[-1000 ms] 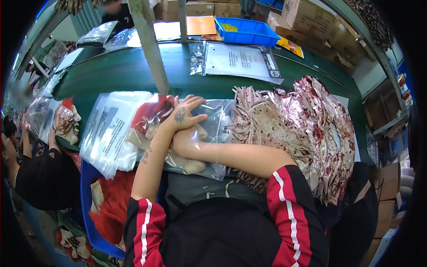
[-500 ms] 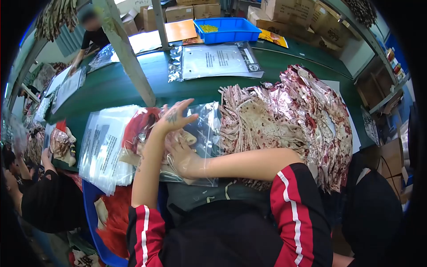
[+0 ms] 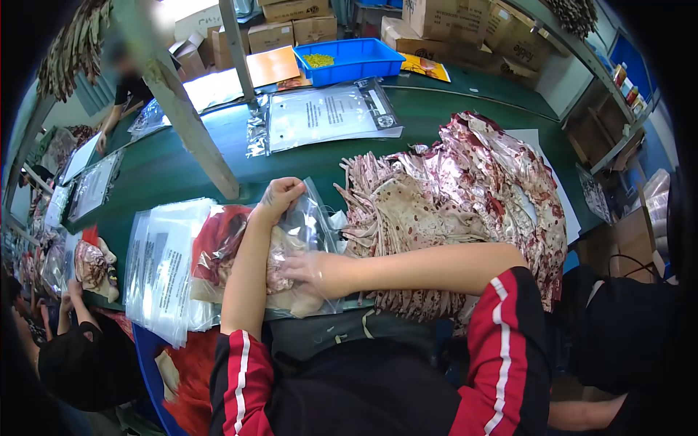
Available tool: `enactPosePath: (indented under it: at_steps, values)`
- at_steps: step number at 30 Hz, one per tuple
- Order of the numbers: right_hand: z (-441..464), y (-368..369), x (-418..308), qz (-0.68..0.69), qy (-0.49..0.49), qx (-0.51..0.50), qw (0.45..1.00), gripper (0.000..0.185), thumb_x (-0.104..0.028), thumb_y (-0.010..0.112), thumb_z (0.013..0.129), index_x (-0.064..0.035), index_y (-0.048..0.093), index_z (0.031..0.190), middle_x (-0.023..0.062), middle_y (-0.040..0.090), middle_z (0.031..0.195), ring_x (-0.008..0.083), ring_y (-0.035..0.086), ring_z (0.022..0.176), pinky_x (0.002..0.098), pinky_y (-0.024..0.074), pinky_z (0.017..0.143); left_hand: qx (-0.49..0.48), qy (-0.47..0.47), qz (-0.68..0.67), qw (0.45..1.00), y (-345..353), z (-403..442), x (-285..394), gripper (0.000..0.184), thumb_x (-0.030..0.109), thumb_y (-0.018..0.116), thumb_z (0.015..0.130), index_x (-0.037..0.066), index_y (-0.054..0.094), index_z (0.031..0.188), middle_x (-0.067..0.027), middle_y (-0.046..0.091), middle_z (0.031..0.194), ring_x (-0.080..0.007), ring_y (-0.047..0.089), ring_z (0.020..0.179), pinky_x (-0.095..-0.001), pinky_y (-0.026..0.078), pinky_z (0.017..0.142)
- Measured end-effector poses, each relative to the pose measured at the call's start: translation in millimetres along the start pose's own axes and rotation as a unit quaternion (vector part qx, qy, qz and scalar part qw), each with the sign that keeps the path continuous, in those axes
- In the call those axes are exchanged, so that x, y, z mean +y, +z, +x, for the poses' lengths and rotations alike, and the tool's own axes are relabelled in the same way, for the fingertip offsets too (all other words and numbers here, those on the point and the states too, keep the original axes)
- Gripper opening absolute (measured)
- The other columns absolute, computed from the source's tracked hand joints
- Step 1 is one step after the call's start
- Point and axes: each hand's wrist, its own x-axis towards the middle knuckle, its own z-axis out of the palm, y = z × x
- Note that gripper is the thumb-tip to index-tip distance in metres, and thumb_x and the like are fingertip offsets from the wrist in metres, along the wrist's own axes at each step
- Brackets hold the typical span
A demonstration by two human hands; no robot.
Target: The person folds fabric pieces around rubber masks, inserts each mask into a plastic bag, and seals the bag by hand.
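Your left hand (image 3: 279,200) grips the clear bag (image 3: 311,212) by its edge; your right hand (image 3: 314,273), fingers extended, reaches over the red-haired mask (image 3: 217,238), already bagged on the desk (image 3: 302,166). The bag looks unclosed.

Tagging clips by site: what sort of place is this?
Likely a packing workshop: stacked cartons, a pile of clear bags, and a red-haired mask under clear plastic on the table.
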Motion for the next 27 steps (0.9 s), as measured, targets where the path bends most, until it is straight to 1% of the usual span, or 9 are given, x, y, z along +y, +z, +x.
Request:
enactPosePath:
  at_steps: [1, 2, 4, 5, 7, 12, 18, 22, 27]
  values:
    - [8, -26, -8, 0.018, 0.175, -0.134, 0.975, 0.032, -0.018, 0.061, 0.084, -0.0039, 0.065, 0.113, 0.0177, 0.062, 0.122, 0.0348, 0.059, 0.103, 0.0432, 0.0498, 0.089, 0.009, 0.01, -0.018, 1.0, -2, -2, -1, 0.013, 0.014, 0.064, 0.096, 0.004, 0.071, 0.091, 0.0055, 0.056, 0.072, -0.0046, 0.042, 0.06, -0.0184, 0.034, 0.055]
    - [13, -48, -12, 0.034, 0.34, -0.263, 0.902, 0.024, -0.014, 0.06, 0.084, -0.0029, 0.067, 0.104, 0.0153, 0.068, 0.109, 0.0302, 0.063, 0.091, 0.0389, 0.0531, 0.08, 0.018, 0.02, -0.036, 0.999, -4, -4, -1, 0.013, 0.013, 0.063, 0.096, 0.004, 0.071, 0.091, 0.0051, 0.057, 0.073, -0.0046, 0.042, 0.061, -0.0181, 0.035, 0.056]
    - [11, -71, -6, 0.07, 0.417, -0.022, 0.906, 0.019, -0.013, 0.058, 0.086, -0.0014, 0.067, 0.097, 0.011, 0.069, 0.094, 0.0257, 0.063, 0.076, 0.0366, 0.0534, 0.074, 0.021, 0.039, -0.06, 0.997, -3, -3, -2, 0.013, 0.012, 0.063, 0.096, 0.003, 0.071, 0.091, 0.0048, 0.057, 0.074, -0.0044, 0.043, 0.062, -0.0175, 0.035, 0.057]
    - [11, -74, 8, 0.085, 0.406, 0.115, 0.903, 0.022, -0.019, 0.06, 0.086, -0.002, 0.067, 0.098, 0.0119, 0.069, 0.097, 0.0239, 0.062, 0.079, 0.0354, 0.0521, 0.073, 0.022, 0.061, -0.082, 0.995, -2, -2, -1, 0.012, 0.012, 0.064, 0.096, 0.003, 0.071, 0.091, 0.0045, 0.058, 0.074, -0.0042, 0.044, 0.063, -0.0169, 0.035, 0.058]
    - [23, -79, 37, 0.068, 0.523, 0.186, 0.829, 0.029, -0.025, 0.064, 0.084, -0.0025, 0.067, 0.102, 0.0141, 0.069, 0.103, 0.0224, 0.063, 0.082, 0.0344, 0.0521, 0.075, 0.024, 0.105, -0.124, 0.986, 1, 0, -1, 0.012, 0.01, 0.064, 0.096, 0.002, 0.071, 0.091, 0.004, 0.059, 0.075, -0.0038, 0.046, 0.065, -0.0157, 0.036, 0.06]
    - [46, -60, 92, 0.085, 0.562, 0.068, 0.82, 0.03, -0.027, 0.065, 0.084, -0.0007, 0.069, 0.097, 0.0165, 0.071, 0.092, 0.0315, 0.067, 0.08, 0.0399, 0.0545, 0.074, 0.035, 0.09, -0.161, 0.982, -6, 0, -7, 0.009, 0.008, 0.063, 0.095, 0.002, 0.069, 0.094, 0.0012, 0.061, 0.082, -0.0053, 0.047, 0.071, -0.0156, 0.035, 0.066]
    - [59, -45, 111, 0.054, 0.576, 0.067, 0.813, 0.021, -0.025, 0.068, 0.079, -0.0034, 0.07, 0.08, 0.0128, 0.069, 0.077, 0.0242, 0.063, 0.069, 0.0352, 0.0531, 0.067, 0.04, 0.091, -0.202, 0.974, -5, -4, 2, 0.007, 0.006, 0.067, 0.093, 0.002, 0.071, 0.091, 0.0029, 0.061, 0.077, -0.0043, 0.046, 0.067, -0.0151, 0.035, 0.062]
    - [47, -46, 119, 0.024, 0.513, 0.106, 0.851, 0.02, -0.022, 0.067, 0.078, -0.0041, 0.07, 0.07, 0.0104, 0.066, 0.064, 0.0247, 0.061, 0.059, 0.0358, 0.0522, 0.061, 0.013, 0.101, -0.163, 0.981, -4, -5, 3, 0.006, 0.006, 0.066, 0.093, 0.001, 0.069, 0.092, 0.0013, 0.062, 0.08, -0.0058, 0.048, 0.069, -0.0158, 0.036, 0.065]
    - [47, -47, 123, 0.028, 0.496, 0.089, 0.863, 0.02, -0.023, 0.068, 0.078, -0.0036, 0.07, 0.071, 0.0095, 0.067, 0.064, 0.0233, 0.061, 0.058, 0.0344, 0.0521, 0.06, 0.031, 0.106, -0.155, 0.982, -5, -4, 1, 0.007, 0.006, 0.068, 0.091, -0.001, 0.071, 0.092, 0.0003, 0.063, 0.079, -0.0059, 0.049, 0.068, -0.0158, 0.037, 0.064]
